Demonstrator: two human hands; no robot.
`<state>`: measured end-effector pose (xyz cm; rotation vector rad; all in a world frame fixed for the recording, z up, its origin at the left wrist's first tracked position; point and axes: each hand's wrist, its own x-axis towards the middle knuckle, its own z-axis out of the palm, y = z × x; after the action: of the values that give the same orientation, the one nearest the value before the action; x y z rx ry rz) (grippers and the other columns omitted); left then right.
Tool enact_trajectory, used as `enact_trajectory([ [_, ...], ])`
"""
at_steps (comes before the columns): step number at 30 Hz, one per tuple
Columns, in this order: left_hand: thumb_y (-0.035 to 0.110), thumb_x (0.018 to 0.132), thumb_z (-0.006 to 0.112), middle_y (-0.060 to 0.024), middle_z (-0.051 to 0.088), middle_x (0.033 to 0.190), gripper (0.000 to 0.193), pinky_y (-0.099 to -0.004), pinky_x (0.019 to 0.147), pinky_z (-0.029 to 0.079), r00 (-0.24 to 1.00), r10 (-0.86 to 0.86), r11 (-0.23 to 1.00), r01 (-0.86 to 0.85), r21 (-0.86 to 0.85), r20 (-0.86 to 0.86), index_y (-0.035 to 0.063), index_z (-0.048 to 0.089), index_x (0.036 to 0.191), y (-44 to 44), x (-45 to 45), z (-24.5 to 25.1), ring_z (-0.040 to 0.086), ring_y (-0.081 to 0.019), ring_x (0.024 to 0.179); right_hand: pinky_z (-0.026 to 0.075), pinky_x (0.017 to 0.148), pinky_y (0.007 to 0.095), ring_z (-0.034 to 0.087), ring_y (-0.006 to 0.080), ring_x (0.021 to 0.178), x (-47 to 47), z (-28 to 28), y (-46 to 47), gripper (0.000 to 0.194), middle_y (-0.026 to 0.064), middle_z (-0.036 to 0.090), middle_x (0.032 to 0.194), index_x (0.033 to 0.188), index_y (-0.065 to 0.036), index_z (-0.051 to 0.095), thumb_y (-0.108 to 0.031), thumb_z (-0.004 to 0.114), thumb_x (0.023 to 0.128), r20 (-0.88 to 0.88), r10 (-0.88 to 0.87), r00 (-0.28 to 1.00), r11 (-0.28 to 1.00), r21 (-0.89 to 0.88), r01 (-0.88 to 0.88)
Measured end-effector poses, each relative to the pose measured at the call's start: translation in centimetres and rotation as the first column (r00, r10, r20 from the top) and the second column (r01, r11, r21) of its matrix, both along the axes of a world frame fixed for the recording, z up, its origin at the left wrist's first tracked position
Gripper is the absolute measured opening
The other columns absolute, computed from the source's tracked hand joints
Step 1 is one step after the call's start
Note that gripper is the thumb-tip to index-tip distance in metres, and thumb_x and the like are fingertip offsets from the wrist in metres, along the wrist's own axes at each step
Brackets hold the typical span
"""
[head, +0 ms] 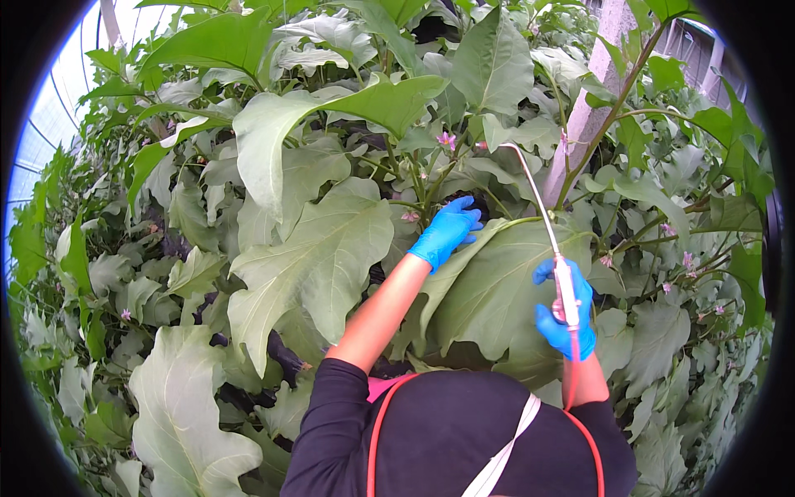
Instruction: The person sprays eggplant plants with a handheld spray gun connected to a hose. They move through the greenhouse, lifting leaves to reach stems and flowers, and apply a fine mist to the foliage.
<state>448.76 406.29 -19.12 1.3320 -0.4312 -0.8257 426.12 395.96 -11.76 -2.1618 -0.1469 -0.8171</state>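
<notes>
My left hand (448,231), in a blue glove, reaches in among the stems of an eggplant plant, its fingers spread beside a large leaf (509,286); whether the fingertips touch anything is hidden. My right hand (566,310), also gloved in blue, is closed around the handle of a spray wand (559,292). From the handle a thin bent metal tube runs up to a nozzle (482,145), which points left close to a purple eggplant flower (446,141). A red hose (575,366) leads down from the handle.
Dense eggplant foliage surrounds both arms. A thick pale post (584,124) leans behind a tall stem (612,118) at the right. Large leaves (366,105) hang across the upper middle. Curved greenhouse film (56,118) shows at the upper left. A white strap (506,447) crosses my torso.
</notes>
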Motion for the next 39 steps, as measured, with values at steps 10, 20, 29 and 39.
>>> enact_trajectory([
  [10,0.022,0.088,0.060,-0.0080,0.063,0.112,0.072,-0.0318,0.078,0.050,0.981,-0.122,0.991,0.128,-0.030,0.152,0.0015,0.025,0.147,2.2,1.1,0.6,0.059,-0.0145,0.098,0.040,0.078,0.0420,0.050,0.0320,0.081,5.3,2.1,4.0,0.052,0.0135,0.051,0.086,0.102,-0.001,0.053,-0.020,0.071,0.056,-0.039,-0.120,0.992,0.623,-0.781,0.044],
  [20,0.019,0.091,0.056,-0.0124,0.057,0.126,0.067,-0.0290,0.096,0.042,0.960,0.063,0.979,-0.006,-0.205,0.272,-0.0024,0.025,0.146,6.6,1.3,2.0,0.055,-0.0183,0.110,0.039,0.078,0.0399,0.051,0.0307,0.081,5.2,1.9,8.7,0.054,0.0117,0.053,0.086,0.102,-0.002,0.054,-0.021,0.072,0.055,-0.069,-0.305,0.950,0.613,-0.778,0.140],
  [29,0.000,0.093,0.042,-0.0142,0.039,0.144,0.054,-0.0345,0.110,0.030,0.841,0.534,0.563,-0.284,-0.776,0.080,0.0002,0.028,0.145,15.8,6.7,5.7,0.041,-0.0234,0.130,0.047,0.082,0.0408,0.056,0.0241,0.085,6.4,-1.6,20.2,0.054,0.0102,0.055,0.096,0.113,0.004,0.050,-0.009,0.058,0.061,0.074,-0.142,0.987,0.894,0.438,0.095],
  [39,0.028,0.100,0.043,-0.0133,0.027,0.152,0.057,-0.0353,0.115,0.018,0.627,0.777,0.518,-0.576,-0.633,0.065,0.0083,0.023,0.150,22.6,15.9,6.6,0.027,-0.0229,0.140,0.047,0.090,0.0480,0.057,0.0305,0.093,19.8,-2.6,20.6,0.044,0.0169,0.057,0.094,0.108,0.005,0.056,-0.018,0.052,0.071,0.182,0.135,0.974,0.159,0.966,-0.203],
])
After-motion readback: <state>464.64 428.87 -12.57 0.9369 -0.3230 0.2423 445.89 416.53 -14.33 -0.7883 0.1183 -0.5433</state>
